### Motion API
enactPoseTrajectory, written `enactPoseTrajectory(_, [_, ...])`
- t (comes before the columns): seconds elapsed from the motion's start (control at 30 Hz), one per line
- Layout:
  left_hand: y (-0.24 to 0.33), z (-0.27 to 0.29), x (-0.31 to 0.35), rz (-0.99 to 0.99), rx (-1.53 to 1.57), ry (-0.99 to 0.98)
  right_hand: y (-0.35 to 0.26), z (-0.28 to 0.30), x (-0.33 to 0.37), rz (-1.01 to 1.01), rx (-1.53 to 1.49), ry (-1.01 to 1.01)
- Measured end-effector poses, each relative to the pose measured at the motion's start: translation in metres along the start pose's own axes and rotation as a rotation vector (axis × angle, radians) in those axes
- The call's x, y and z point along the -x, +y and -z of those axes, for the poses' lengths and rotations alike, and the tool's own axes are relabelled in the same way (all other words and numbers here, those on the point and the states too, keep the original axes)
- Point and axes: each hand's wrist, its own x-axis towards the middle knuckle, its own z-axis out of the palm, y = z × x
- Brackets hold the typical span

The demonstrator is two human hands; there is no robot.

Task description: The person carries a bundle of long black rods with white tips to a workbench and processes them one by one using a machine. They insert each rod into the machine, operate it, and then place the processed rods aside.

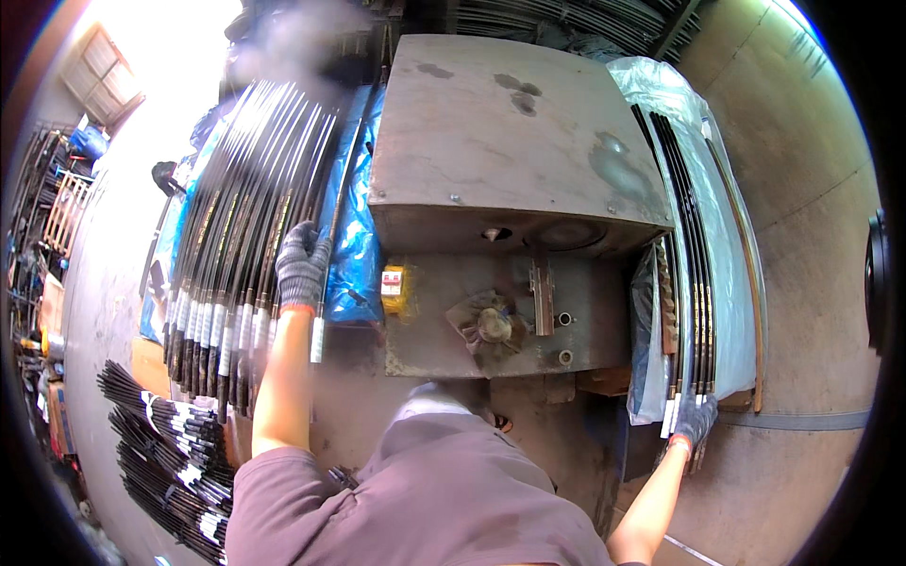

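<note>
My left hand (304, 266), in a grey knit glove with an orange cuff, is closed at the right edge of a spread of long dark rods (231, 222). One separate rod (351, 156) runs along beside its fingers, with a pale band near the lower end. My right hand (695, 421), gloved the same way, curls around the lower ends of several slim black rods (696, 245) on the right. These rods lie side by side on clear plastic sheeting (741, 311); the fingertips are partly hidden.
Between the two stacks stands a grey metal machine housing (514, 123) with a lower bench. A crumpled cloth (493, 325), a metal guide channel (543, 297) and a yellow switch box (394, 286) sit there. Bundled black rods (170, 462) lie lower left. Blue sheeting (354, 259) lies beneath the left rods.
</note>
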Motion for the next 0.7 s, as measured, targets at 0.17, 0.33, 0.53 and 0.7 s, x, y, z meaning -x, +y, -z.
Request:
enactPoseTrajectory(0.17, [0.006,-0.004,-0.028,0.076,-0.954,-0.162,0.04,0.017,0.04,0.024,0.142,0.0])
enactPoseTrajectory(0.33, [0.012,-0.024,-0.031,0.041,-1.047,-0.205,0.089,0.016,0.084,-0.09,-0.329,0.132])
enactPoseTrajectory(0.53, [-0.001,-0.037,-0.047,0.032,-1.032,-0.227,0.091,0.03,0.115,-0.256,-0.143,0.148])
enactPoseTrajectory(0.7, [0.011,-0.027,-0.067,0.128,-0.999,-0.31,0.086,0.009,0.1,-0.146,-0.374,0.13])
